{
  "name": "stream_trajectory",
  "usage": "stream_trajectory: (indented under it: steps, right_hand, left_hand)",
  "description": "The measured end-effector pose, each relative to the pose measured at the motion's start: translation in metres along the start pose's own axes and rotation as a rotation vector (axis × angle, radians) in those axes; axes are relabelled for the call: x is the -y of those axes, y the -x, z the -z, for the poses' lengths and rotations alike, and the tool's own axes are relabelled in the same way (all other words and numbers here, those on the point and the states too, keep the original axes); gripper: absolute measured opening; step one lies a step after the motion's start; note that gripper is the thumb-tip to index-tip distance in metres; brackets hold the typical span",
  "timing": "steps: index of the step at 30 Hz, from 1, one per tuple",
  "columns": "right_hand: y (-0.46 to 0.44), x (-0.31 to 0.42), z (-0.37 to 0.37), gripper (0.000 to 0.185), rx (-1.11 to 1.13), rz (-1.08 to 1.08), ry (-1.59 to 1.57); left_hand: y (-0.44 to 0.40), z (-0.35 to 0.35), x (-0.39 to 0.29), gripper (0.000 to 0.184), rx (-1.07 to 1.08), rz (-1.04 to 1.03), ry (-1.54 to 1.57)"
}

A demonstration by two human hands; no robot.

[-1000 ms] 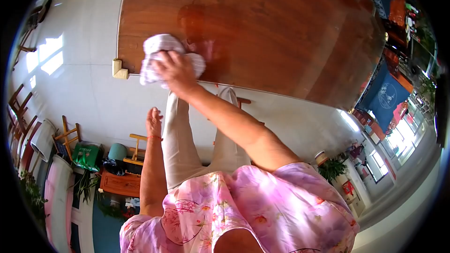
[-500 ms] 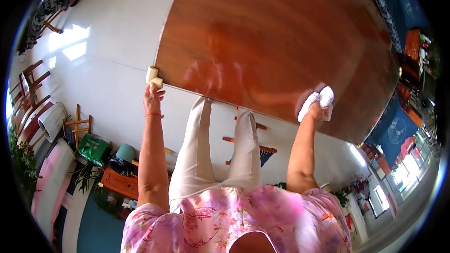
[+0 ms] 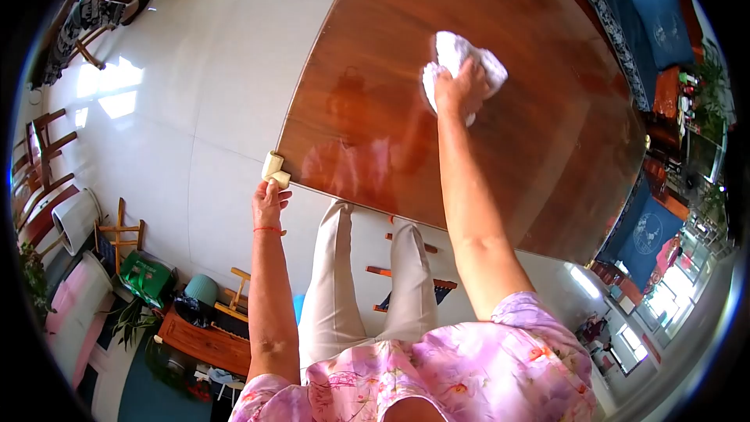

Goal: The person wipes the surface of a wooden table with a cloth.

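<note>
A glossy brown wooden tabletop (image 3: 375,148) spreads out before me. My right hand (image 3: 464,90) grips a bunched white cloth (image 3: 491,69) against the table's surface, well in from the near edge. At the near left corner of the table sits a cream corner guard (image 3: 272,166). My left hand (image 3: 270,197) holds this guard from below, thumb and fingertips against it, the other fingers curled. A red string circles the left wrist.
A small wooden stool (image 3: 410,289) stands near my legs. To the left are a green box (image 3: 148,277), a teal container (image 3: 201,289) and a low wooden table (image 3: 203,341). Wooden chairs (image 3: 47,148) stand farther left; a blue-covered sofa (image 3: 660,23) lies beyond the table.
My right hand has swept the cloth from near the table's front edge on the right, away and leftward. My left hand stays at the corner guard. The whole view has shifted slightly.
</note>
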State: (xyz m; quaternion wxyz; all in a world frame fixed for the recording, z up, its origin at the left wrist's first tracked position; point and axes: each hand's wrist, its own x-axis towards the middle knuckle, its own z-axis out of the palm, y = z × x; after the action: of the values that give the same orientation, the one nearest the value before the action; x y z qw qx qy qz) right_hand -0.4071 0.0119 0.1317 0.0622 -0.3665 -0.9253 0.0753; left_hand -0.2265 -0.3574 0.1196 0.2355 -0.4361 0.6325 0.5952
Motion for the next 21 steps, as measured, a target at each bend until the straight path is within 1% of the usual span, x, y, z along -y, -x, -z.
stream_trajectory:
  steps: [1,3,5,7,9,12,13,17,19,21]
  right_hand:
    - [-0.005,0.015,-0.003,0.056,0.009,0.081,-0.045]
    - [-0.011,0.049,-0.007,0.054,0.094,0.214,-0.078]
    - [-0.005,0.079,-0.023,0.051,0.051,0.397,-0.112]
    - [0.010,0.110,-0.036,0.049,-0.050,0.582,-0.111]
    - [0.026,0.140,-0.031,0.049,0.039,0.629,-0.157]
    - [0.034,0.167,-0.037,0.046,0.037,0.837,-0.208]
    - [0.037,0.169,-0.040,0.045,0.046,0.911,-0.237]
    - [0.064,0.153,-0.026,0.044,0.158,1.028,-0.270]
    - [0.102,0.131,-0.009,0.042,0.240,1.099,-0.266]
    - [0.145,0.101,0.001,0.042,0.262,1.220,-0.205]
  left_hand:
    - [0.000,-0.001,-0.001,0.032,0.003,0.007,0.000]
    - [0.002,-0.001,-0.004,0.032,0.012,0.024,-0.005]
    - [0.004,-0.003,-0.008,0.030,0.008,0.033,-0.008]
    - [0.005,-0.004,-0.010,0.028,0.000,0.036,-0.013]
    - [0.008,-0.007,-0.016,0.028,-0.019,0.044,-0.029]
    - [0.006,-0.006,-0.016,0.029,-0.023,0.043,-0.036]
    - [0.005,-0.006,-0.014,0.030,-0.024,0.047,-0.035]
    - [0.011,-0.009,-0.017,0.029,-0.026,0.014,0.001]
    - [0.009,-0.007,-0.014,0.029,-0.033,0.032,0.004]
    - [0.007,-0.008,-0.016,0.028,-0.037,0.047,0.005]
